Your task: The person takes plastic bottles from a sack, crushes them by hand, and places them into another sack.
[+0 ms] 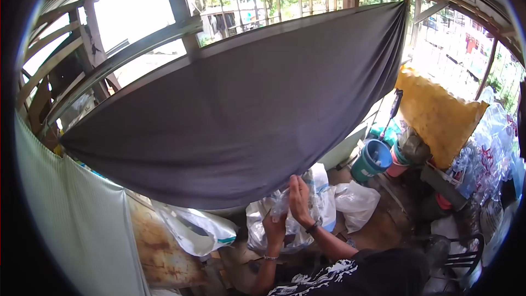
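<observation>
The left hand is closed around a piece of clear plastic, which sits just below the lower edge of the dark cloth in the head view. The right hand is beside it, its fingers close together and pointing up toward that same edge — whether it also grips the plastic, I cannot tell. Behind and below the hands lie white sacks, with a whitish plastic bag at their right edge. The cloth hangs stretched from its upper right corner to its left corner. Farther right stand a blue-green bucket, a yellow sheet and — near the lower right — a black chair.
</observation>
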The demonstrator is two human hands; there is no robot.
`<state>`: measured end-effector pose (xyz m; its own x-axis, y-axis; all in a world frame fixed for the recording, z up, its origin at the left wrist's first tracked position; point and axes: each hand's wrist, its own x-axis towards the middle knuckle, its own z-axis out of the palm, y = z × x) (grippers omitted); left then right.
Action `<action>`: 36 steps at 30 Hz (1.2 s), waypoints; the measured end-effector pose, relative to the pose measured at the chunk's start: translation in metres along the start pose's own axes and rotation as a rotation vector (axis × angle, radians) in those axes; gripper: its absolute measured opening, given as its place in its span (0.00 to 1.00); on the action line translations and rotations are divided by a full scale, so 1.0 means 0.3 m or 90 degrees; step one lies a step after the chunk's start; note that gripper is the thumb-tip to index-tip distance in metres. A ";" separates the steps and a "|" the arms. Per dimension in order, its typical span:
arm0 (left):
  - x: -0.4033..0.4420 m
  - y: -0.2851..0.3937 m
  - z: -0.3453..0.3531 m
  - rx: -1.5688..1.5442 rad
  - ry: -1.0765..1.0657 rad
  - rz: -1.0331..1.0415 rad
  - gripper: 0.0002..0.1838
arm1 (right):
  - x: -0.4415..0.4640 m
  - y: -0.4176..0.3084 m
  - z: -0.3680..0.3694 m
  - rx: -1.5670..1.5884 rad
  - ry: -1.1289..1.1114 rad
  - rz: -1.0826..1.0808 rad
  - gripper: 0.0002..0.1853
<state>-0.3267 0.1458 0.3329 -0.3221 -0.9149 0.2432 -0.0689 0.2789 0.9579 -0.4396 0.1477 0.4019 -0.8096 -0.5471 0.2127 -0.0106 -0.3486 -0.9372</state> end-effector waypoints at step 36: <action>0.035 -0.209 -0.417 0.072 0.086 0.034 0.17 | -0.401 0.359 0.182 -0.346 -0.225 0.096 0.15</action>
<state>-0.2077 0.0821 0.2946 -0.1993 -0.9267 0.3187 -0.1632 0.3521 0.9216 -0.3114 0.1345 0.2905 -0.5857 -0.8083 0.0602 -0.2821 0.1337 -0.9500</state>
